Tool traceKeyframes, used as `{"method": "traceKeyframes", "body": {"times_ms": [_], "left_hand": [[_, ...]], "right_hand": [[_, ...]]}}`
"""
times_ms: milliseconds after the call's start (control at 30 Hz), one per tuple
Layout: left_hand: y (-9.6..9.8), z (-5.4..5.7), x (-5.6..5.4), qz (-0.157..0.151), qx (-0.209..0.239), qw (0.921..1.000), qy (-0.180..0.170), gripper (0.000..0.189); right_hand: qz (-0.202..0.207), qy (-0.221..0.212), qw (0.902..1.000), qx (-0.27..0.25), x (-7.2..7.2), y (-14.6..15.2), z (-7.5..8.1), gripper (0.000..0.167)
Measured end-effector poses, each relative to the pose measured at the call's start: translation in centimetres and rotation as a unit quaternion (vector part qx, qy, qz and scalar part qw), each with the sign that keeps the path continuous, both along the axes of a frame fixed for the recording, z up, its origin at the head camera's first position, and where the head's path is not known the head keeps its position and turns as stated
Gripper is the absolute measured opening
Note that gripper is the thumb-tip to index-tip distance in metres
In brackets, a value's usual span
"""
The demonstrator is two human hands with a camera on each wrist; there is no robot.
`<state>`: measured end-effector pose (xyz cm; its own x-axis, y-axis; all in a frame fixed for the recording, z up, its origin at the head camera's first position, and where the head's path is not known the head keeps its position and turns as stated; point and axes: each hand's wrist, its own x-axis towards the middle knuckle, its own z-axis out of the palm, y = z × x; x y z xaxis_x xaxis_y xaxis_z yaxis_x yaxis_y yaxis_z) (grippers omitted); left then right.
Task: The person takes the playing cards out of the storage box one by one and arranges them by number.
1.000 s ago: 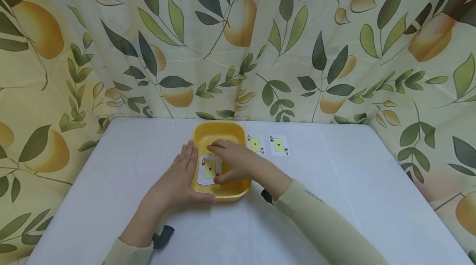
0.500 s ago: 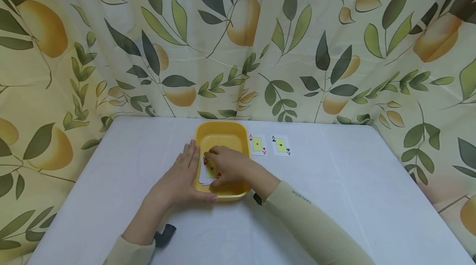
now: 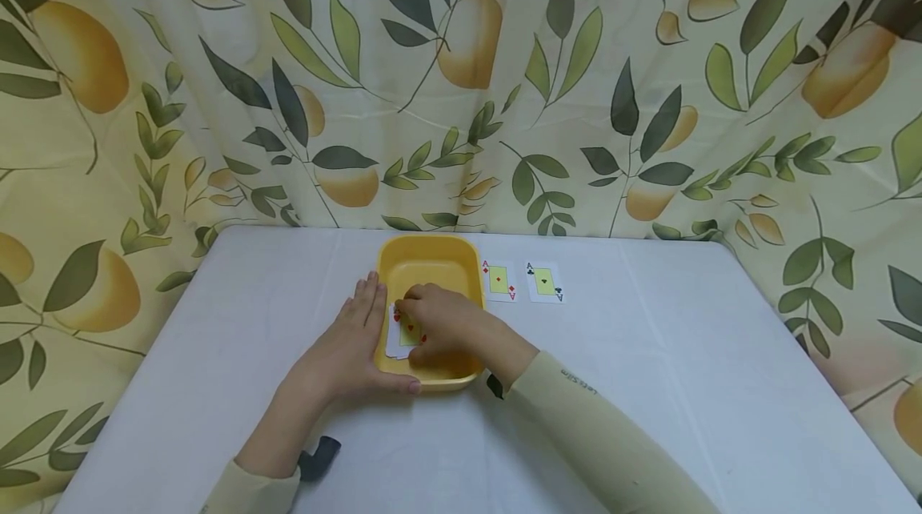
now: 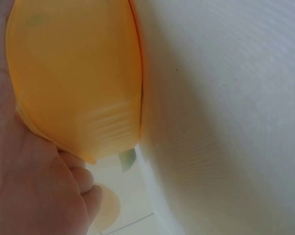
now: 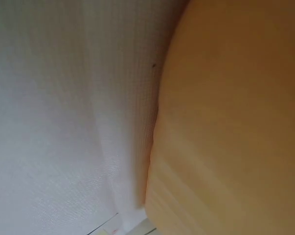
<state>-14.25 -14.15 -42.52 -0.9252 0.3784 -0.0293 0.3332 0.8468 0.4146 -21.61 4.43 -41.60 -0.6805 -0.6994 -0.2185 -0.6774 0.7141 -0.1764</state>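
Note:
In the head view a yellow plastic tray stands on the white table. A small stack of playing cards, ace of hearts on top, lies inside it at the near left. My right hand reaches into the tray and grips the stack, fingers at its far edge and thumb at its near edge, hiding part of it. My left hand rests along the tray's left side, fingers straight and thumb along the front. The left wrist view shows the tray's outer wall beside that palm; the right wrist view shows only the opposite wall and cloth.
An ace of diamonds and an ace of clubs lie face up just right of the tray. A white cloth covers the table. Behind it hangs a curtain printed with fruit and leaves.
My right hand has moved down and slightly left onto the card stack, its fingers and thumb closing on the edges. The left hand stays against the tray.

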Motion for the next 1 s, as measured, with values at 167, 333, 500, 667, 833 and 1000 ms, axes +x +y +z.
{"method": "traceKeyframes", "body": {"times_ms": [167, 333, 500, 667, 833, 1000], "left_hand": [[0.1, 0.0, 0.0, 0.001, 0.004, 1.0000, -0.001, 0.146], [0.1, 0.0, -0.1, 0.000, 0.003, 1.0000, 0.001, 0.145], [0.1, 0.1, -0.1, -0.002, -0.002, 1.0000, 0.004, 0.146], [0.1, 0.0, -0.2, 0.002, -0.005, 1.0000, 0.001, 0.148], [0.1, 0.1, -0.1, 0.006, -0.008, 0.9999, -0.008, 0.148], [0.1, 0.1, -0.1, 0.007, -0.008, 0.9999, -0.011, 0.148]], "right_hand": [[-0.002, 0.000, 1.0000, 0.000, -0.1, 0.0, 0.2, 0.080], [-0.002, -0.005, 1.0000, -0.004, -0.2, 0.3, 0.5, 0.079], [-0.002, -0.015, 0.9998, -0.013, -0.2, 0.6, 0.9, 0.079], [-0.008, -0.027, 0.9991, -0.033, -0.1, 1.0, 1.1, 0.080], [-0.018, -0.037, 0.9979, -0.051, -0.1, 1.3, 1.1, 0.083], [-0.021, -0.031, 0.9978, -0.054, -0.2, 1.6, 1.2, 0.086]]}}
